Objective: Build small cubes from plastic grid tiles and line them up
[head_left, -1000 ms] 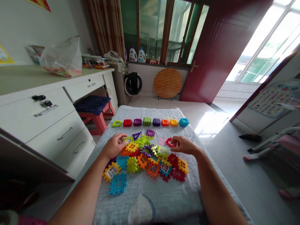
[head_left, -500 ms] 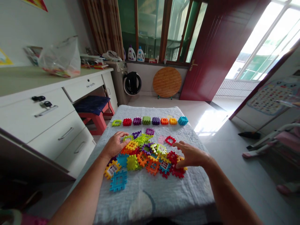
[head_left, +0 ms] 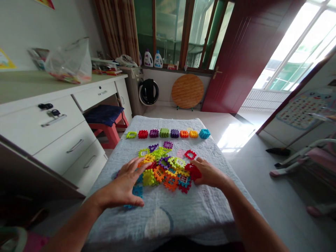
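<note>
Many coloured plastic tiles lie in a loose pile on the cloth-covered table [head_left: 157, 220]. Over the pile's left side my left hand [head_left: 124, 183] spreads its fingers, partly covering a blue tile [head_left: 137, 191] and near an orange-yellow tile [head_left: 148, 159]. At the right edge my right hand [head_left: 208, 173] is against red tiles [head_left: 193, 171], fingers apart and curved; its fingertips partly hide them. A red frame tile [head_left: 190, 154] lies just beyond. Behind the pile runs a row of small stacks, from a lime frame [head_left: 131, 134] to a blue stack [head_left: 204, 133].
A white desk [head_left: 63, 87] with a plastic bag [head_left: 72, 63] is at the left, beside a red stool [head_left: 111, 134]. A washing machine [head_left: 136, 87], a round wooden board [head_left: 187, 91] and a red door [head_left: 244, 52] stand behind. Pink chair parts show at the right.
My left hand has moved nearer and over the lower left tiles, fingers wider. My right hand has shifted slightly left, and the tiles at the right edge now sit closer to the pile.
</note>
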The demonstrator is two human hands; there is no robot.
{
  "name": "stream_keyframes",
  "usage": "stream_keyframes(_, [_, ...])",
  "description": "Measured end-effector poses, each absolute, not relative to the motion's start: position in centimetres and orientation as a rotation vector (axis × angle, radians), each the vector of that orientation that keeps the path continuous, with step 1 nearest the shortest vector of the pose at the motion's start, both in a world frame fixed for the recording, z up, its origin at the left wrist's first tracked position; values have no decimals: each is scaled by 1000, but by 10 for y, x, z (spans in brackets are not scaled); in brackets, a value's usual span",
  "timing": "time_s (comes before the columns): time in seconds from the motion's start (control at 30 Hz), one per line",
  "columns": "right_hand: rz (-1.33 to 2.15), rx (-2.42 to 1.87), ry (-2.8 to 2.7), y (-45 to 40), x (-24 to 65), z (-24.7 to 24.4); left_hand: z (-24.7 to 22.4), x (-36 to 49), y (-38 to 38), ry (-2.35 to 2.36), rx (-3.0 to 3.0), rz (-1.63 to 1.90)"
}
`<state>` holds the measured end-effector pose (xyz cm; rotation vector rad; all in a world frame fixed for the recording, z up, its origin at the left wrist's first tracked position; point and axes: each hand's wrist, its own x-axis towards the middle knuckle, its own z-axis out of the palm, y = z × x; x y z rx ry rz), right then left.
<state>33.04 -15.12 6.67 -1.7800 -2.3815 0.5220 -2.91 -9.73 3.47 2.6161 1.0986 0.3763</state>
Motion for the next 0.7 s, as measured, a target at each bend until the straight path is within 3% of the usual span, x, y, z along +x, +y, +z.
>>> stream_keyframes(0.37, [251, -1713, -2122, -120, 335, 43, 7, -34, -110, 1075, 2677, 463])
stream_keyframes(0.7, [338, -1697, -2024, -124, 342, 48, 16, -15, -80, 1082, 2659, 549])
